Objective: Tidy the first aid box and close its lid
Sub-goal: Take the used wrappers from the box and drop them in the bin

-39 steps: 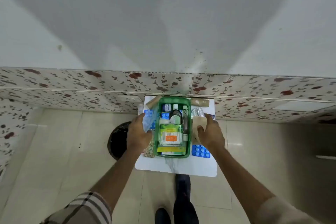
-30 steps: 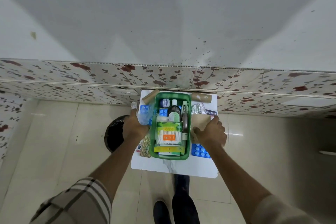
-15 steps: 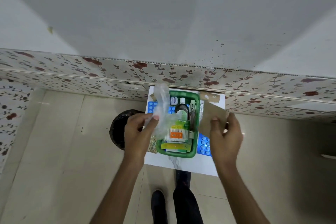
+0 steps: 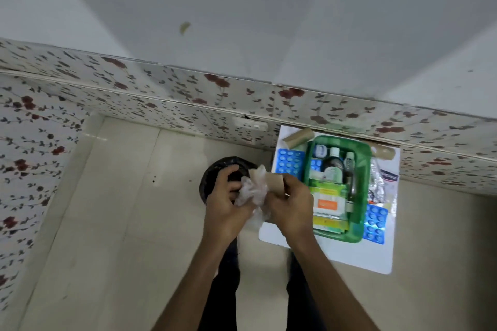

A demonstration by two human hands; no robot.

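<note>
The green translucent plastic first aid box point(image 4: 360, 166) sat open on a small white rectangular tabletop point(image 4: 357, 255), its far end close to the wall. Its long axis ran away from me, from the near edge of the white top toward the wall, tilted slightly to the right at the near end. Inside it stood a dark brown bottle with a white cap point(image 4: 333, 164) at the far end, and a flat orange-and-white packet point(image 4: 326, 204) lay on green packets nearer to me. Blue blister strips of tablets point(image 4: 289, 162) lay on the white top on both sides of the box, with a brown cardboard tube point(image 4: 298, 137) at the far left corner and crinkled silver foil packs point(image 4: 376, 185) just beside the right wall of the box.

My hands were off to the left of the box, over the floor. My left hand point(image 4: 223, 209) was closed on a crumpled clear plastic bag point(image 4: 251, 193), and my right hand point(image 4: 290, 209) pinched a piece of brown cardboard point(image 4: 274, 183) against that same bag. Beyond them a round black bin point(image 4: 215, 172), lined with what looked like a black bag, stood on the pale cream floor tiles point(image 4: 121, 209). The wall had a band of white tiles with a red flower pattern point(image 4: 134, 94) and plain grey-white paint above.
</note>
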